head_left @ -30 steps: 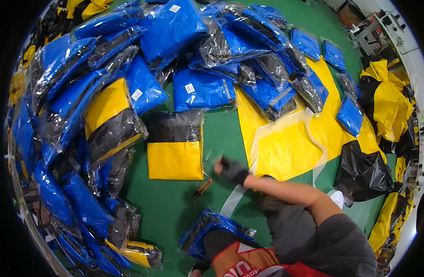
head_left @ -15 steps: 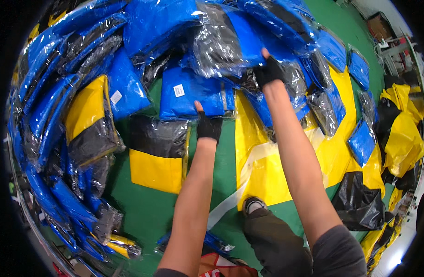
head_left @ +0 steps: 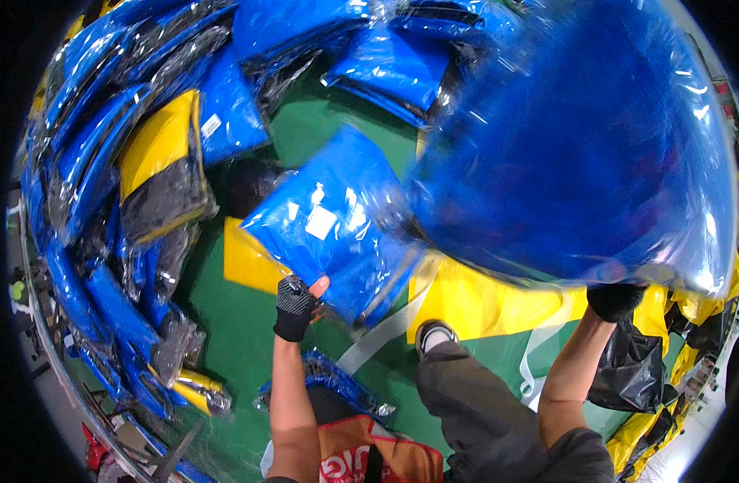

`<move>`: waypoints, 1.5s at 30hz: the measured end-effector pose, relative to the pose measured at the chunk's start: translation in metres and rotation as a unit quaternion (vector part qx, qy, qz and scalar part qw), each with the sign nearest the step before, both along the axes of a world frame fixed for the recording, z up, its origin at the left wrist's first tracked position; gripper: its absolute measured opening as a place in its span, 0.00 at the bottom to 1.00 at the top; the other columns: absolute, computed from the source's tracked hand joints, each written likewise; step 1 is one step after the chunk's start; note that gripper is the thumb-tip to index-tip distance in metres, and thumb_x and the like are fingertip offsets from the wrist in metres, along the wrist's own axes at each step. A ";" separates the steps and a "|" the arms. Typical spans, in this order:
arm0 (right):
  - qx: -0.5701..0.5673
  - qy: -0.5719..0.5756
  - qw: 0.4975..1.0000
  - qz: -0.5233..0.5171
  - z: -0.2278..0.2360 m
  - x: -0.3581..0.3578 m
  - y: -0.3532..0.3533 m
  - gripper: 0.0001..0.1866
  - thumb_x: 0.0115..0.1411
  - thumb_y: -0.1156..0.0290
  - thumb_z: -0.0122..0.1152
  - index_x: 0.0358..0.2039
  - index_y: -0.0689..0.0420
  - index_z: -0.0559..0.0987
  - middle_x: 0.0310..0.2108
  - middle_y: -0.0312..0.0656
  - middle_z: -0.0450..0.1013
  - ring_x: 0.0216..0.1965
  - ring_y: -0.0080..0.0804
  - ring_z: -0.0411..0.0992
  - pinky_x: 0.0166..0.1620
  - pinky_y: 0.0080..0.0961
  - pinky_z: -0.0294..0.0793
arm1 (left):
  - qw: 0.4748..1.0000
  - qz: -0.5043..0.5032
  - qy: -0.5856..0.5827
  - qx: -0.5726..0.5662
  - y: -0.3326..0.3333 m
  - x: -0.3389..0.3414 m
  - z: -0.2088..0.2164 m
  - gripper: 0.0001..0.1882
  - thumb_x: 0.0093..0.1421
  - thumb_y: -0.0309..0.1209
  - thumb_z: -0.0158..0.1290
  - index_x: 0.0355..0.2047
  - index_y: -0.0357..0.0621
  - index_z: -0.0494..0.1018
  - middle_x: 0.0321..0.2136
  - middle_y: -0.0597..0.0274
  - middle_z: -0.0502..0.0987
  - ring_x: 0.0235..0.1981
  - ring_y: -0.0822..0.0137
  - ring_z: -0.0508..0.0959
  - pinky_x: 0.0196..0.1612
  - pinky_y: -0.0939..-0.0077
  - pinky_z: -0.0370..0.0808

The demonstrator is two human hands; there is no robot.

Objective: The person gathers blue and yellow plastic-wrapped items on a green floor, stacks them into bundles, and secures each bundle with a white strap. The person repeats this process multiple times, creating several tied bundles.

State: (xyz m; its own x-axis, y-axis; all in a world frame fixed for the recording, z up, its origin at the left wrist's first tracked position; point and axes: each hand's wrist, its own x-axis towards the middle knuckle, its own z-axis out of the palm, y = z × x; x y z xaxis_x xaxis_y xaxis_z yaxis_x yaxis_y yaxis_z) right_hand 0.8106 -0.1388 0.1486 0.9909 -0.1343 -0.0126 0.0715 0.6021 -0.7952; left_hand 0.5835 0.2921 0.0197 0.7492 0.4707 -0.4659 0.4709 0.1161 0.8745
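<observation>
My left hand (head_left: 297, 306), in a black fingerless glove, grips the near corner of a folded blue package (head_left: 329, 221) in clear plastic. The package is tilted above the floor and bears a white label. At the right, my right hand (head_left: 617, 303), gloved too, holds the lower edge of a large blue package (head_left: 555, 153) in clear plastic, raised close to the camera and smeared by motion. Its fingers are mostly hidden by the plastic. Beneath the left package lies a black and yellow package (head_left: 253, 256), partly covered.
Wrapped blue packages (head_left: 104, 169) are heaped along the left and far side of the green floor (head_left: 305, 121). A yellow sheet (head_left: 498, 306) with white strips lies before my shoe (head_left: 435, 334). Black plastic (head_left: 627, 370) and yellow sheets are at the right. A blue bundle (head_left: 329, 378) lies nearer.
My right hand has come back and to the right, lifting the large blue package. My left hand has drawn the labelled package nearer, over the black and yellow one.
</observation>
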 end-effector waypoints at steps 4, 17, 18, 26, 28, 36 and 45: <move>-0.293 -0.006 0.755 0.586 -0.033 -0.038 0.118 0.22 0.56 0.53 0.55 0.44 0.54 0.76 0.51 0.50 0.67 0.56 0.42 0.61 0.57 0.39 0.58 | 0.993 -0.005 0.063 -0.098 0.025 -0.108 -0.099 0.12 0.58 0.37 0.52 0.34 0.41 0.69 0.23 0.64 0.71 0.24 0.72 0.70 0.28 0.75 0.70; -0.455 0.034 0.801 0.387 -0.166 -0.152 0.152 0.46 0.52 0.45 0.57 0.60 0.66 0.53 0.57 0.55 0.57 0.60 0.44 0.53 0.61 0.34 0.51 | 0.949 0.055 -0.202 -0.234 -0.024 -0.100 0.043 0.39 0.56 0.55 0.45 0.57 0.37 0.54 0.53 0.50 0.64 0.55 0.57 0.64 0.60 0.63 0.57; -0.448 0.089 0.807 0.374 -0.148 -0.165 0.157 0.51 0.46 0.42 0.62 0.59 0.66 0.54 0.57 0.56 0.56 0.60 0.45 0.54 0.61 0.34 0.52 | 0.972 0.027 -0.168 -0.164 -0.031 -0.098 0.050 0.41 0.52 0.52 0.52 0.58 0.37 0.54 0.53 0.50 0.64 0.54 0.57 0.65 0.59 0.63 0.58; -0.464 0.326 0.730 0.382 -0.148 -0.171 0.167 0.38 0.54 0.43 0.54 0.54 0.62 0.64 0.49 0.49 0.67 0.49 0.38 0.66 0.53 0.29 0.64 | 0.996 -0.056 0.065 0.018 -0.005 -0.015 0.024 0.44 0.44 0.46 0.64 0.56 0.37 0.56 0.47 0.51 0.69 0.46 0.59 0.71 0.50 0.66 0.69; -0.494 0.247 0.742 0.381 -0.175 -0.169 0.167 0.41 0.53 0.41 0.55 0.56 0.62 0.62 0.53 0.51 0.64 0.54 0.43 0.63 0.56 0.31 0.60 | 0.987 -0.041 0.151 -0.037 0.005 -0.026 0.001 0.42 0.47 0.49 0.61 0.56 0.39 0.58 0.47 0.51 0.69 0.47 0.60 0.71 0.49 0.67 0.70; -0.348 0.140 0.875 0.305 -0.098 -0.168 0.164 0.42 0.50 0.51 0.64 0.57 0.63 0.59 0.53 0.51 0.64 0.51 0.43 0.66 0.53 0.34 0.66 | 0.988 -0.060 0.024 -0.142 -0.010 -0.021 0.085 0.26 0.57 0.49 0.52 0.48 0.43 0.68 0.43 0.62 0.73 0.43 0.69 0.72 0.49 0.72 0.69; -0.302 0.009 0.713 0.632 -0.034 -0.221 0.289 0.46 0.38 0.54 0.74 0.55 0.59 0.63 0.48 0.48 0.68 0.47 0.39 0.68 0.51 0.36 0.68 | 0.967 0.168 0.004 -0.192 0.040 -0.282 0.118 0.24 0.65 0.40 0.37 0.57 0.40 0.56 0.53 0.51 0.65 0.49 0.59 0.70 0.51 0.62 0.70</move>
